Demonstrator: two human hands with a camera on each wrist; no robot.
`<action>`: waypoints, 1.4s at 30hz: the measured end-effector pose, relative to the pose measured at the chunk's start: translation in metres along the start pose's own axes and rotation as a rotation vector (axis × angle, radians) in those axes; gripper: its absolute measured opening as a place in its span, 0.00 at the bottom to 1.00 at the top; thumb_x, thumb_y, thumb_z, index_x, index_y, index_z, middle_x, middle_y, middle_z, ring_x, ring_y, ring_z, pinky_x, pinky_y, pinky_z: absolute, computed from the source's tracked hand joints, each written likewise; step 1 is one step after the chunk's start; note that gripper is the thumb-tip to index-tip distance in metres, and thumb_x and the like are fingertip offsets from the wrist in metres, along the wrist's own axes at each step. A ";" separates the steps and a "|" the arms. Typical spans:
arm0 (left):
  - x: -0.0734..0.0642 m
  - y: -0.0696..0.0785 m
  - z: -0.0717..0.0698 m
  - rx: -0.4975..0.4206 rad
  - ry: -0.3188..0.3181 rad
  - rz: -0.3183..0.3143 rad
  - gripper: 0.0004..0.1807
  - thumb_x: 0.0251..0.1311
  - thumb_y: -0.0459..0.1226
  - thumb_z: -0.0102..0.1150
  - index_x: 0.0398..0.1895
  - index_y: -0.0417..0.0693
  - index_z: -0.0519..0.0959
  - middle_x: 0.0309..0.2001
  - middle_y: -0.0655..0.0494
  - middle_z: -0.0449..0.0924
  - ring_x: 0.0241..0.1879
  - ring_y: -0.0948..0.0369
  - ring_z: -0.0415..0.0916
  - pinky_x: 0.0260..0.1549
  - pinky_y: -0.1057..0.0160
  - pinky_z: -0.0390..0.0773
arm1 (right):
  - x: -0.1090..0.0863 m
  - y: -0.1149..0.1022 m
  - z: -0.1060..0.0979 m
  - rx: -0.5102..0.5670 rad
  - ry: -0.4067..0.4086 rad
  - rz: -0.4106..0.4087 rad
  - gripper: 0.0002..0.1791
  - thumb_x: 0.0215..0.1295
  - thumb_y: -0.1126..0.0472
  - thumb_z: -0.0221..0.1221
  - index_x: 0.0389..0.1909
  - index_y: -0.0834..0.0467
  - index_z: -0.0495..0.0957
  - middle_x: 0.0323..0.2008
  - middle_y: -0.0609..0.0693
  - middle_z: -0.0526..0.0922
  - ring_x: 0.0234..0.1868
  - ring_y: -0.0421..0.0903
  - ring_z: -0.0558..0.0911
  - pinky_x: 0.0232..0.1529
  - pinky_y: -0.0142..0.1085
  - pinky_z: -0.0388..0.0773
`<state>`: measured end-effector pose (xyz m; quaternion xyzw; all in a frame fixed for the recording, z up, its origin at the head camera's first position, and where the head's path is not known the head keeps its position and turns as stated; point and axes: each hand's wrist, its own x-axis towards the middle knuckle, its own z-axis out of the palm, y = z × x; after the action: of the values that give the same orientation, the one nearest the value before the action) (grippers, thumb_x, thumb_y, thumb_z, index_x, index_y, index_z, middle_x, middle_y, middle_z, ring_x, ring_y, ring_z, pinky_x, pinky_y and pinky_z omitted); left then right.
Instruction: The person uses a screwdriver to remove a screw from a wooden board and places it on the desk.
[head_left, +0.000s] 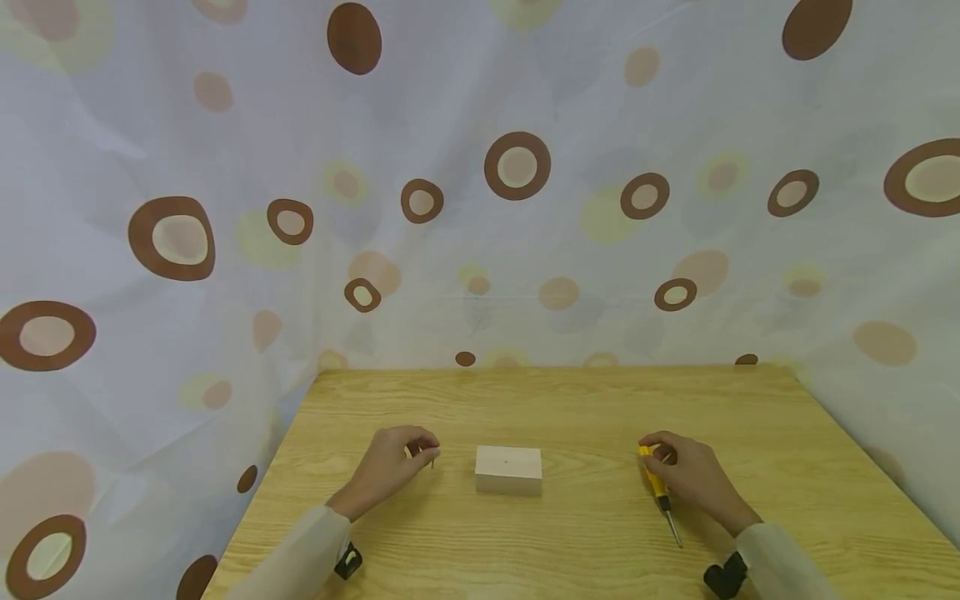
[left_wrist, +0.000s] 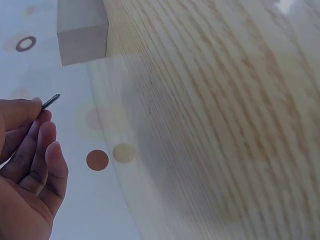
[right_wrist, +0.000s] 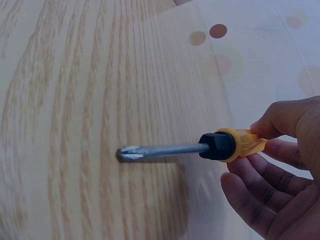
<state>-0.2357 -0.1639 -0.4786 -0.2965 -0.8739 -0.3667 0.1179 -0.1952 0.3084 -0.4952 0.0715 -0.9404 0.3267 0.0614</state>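
Between thumb and fingertips, my left hand [head_left: 393, 458] pinches a small metal screw [left_wrist: 51, 101], its pointed tip facing away from the fingers. To the right of that hand lies a pale rectangular block [head_left: 508, 471] with a small dark spot on its top face. My right hand [head_left: 692, 472] holds a screwdriver [head_left: 656, 479] by its yellow handle, with the black collar and metal shaft slanting down toward me. In the right wrist view the screwdriver's cross-shaped tip [right_wrist: 131, 153] shows; part of the handle is hidden by the fingers.
The wood-grain table [head_left: 570, 542] spreads under both hands. A white curtain [head_left: 480, 225] with brown and beige dots hangs behind the table and along its sides. Dark wrist devices, one a black strap mount [head_left: 725, 575], sit at both sleeves.
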 end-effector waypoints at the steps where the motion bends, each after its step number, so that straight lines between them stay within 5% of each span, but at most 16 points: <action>1: -0.001 -0.001 -0.001 0.002 -0.001 -0.005 0.02 0.65 0.33 0.70 0.39 0.44 0.88 0.32 0.64 0.86 0.29 0.69 0.77 0.29 0.66 0.79 | 0.000 0.000 0.000 0.002 -0.001 -0.001 0.15 0.70 0.60 0.66 0.54 0.62 0.83 0.34 0.46 0.83 0.33 0.42 0.81 0.30 0.36 0.77; 28: -0.020 -0.027 -0.008 0.091 -0.077 -0.189 0.05 0.65 0.38 0.70 0.36 0.45 0.88 0.32 0.67 0.85 0.30 0.69 0.76 0.31 0.67 0.77 | -0.001 0.000 -0.002 0.036 -0.027 0.031 0.16 0.70 0.60 0.64 0.55 0.63 0.82 0.35 0.48 0.83 0.33 0.44 0.81 0.24 0.35 0.77; 42: -0.021 -0.034 -0.007 0.122 -0.135 -0.171 0.02 0.64 0.34 0.70 0.33 0.48 0.88 0.30 0.66 0.85 0.30 0.70 0.77 0.31 0.68 0.78 | -0.002 0.003 -0.003 0.034 -0.024 0.034 0.17 0.71 0.60 0.65 0.55 0.64 0.81 0.35 0.48 0.83 0.34 0.44 0.82 0.24 0.35 0.77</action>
<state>-0.2399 -0.1971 -0.5018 -0.2371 -0.9226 -0.3009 0.0450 -0.1930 0.3128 -0.4947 0.0607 -0.9364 0.3429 0.0432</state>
